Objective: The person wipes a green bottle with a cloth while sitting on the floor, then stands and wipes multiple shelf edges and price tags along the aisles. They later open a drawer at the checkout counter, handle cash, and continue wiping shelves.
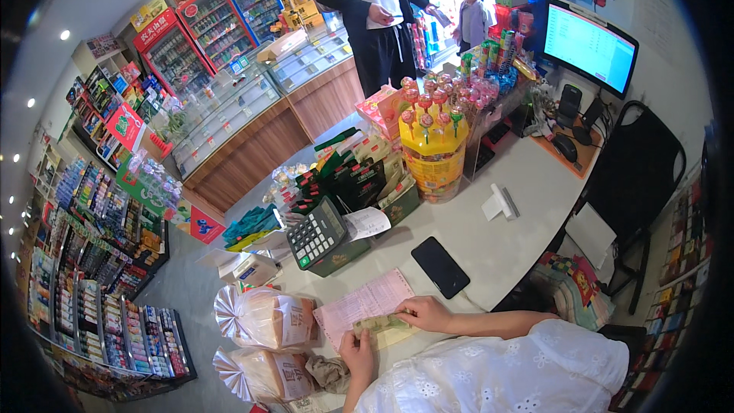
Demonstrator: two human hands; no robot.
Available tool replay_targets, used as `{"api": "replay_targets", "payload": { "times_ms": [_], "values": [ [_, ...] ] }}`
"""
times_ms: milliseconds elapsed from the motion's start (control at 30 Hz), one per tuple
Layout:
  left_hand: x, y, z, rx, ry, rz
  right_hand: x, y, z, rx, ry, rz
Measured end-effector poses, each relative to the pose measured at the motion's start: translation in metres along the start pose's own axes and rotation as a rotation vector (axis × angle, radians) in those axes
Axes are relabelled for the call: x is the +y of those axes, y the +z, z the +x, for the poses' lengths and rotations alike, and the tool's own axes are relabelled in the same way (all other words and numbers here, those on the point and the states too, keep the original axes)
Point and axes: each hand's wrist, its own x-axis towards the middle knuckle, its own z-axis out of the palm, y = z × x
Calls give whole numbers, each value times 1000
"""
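Observation:
My left hand [356, 354] pinches the left end of a green banknote [375, 323] between thumb and fingers. At the note's other end, my right hand [427, 314] grips it too. Under the note lies a pink printed form [358, 305] with a yellowish sheet [395, 337] showing below it, both on the white counter [487, 246]. Just beyond my right hand rests a black smartphone [440, 267], its screen dark. Left of my hands lie two bagged bread loaves [281, 318], [275, 376], with a crumpled grey-brown cloth [328, 371] beside my left wrist.
A calculator [316, 232] leans on a box of packets [395, 201]. Beyond stand a yellow lollipop tub [434, 166] and a monitor [590, 46]. A white handheld device [500, 202] lies on the counter. A person [367, 6] and a smaller person [471, 17] stand across it.

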Motion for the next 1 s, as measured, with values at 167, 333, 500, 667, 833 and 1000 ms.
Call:
{"api": "replay_targets", "payload": {
  "times_ms": [167, 333, 500, 667, 833, 1000],
  "values": [
    [-1, 0, 0, -5, -10, -15, 2, 1, -1, 10, -4, 21],
    [0, -1, 0, -6, -1, 7, 1, 0, -1, -5, 9, 16],
    [-4, 1, 2, 2, 44, -16, 1, 0, -1, -21, 18, 14],
    [-12, 1, 1, 4, 77, -7, 1, 0, -1, -17, 19, 12],
    [-13, 0, 1, -7, 14, -16, 2, 0, -1, -21, 23, 8],
    [-10, -1, 1, -20, 23, 4, 4, 2, -1, -32, 38, -14]
  ]
}}
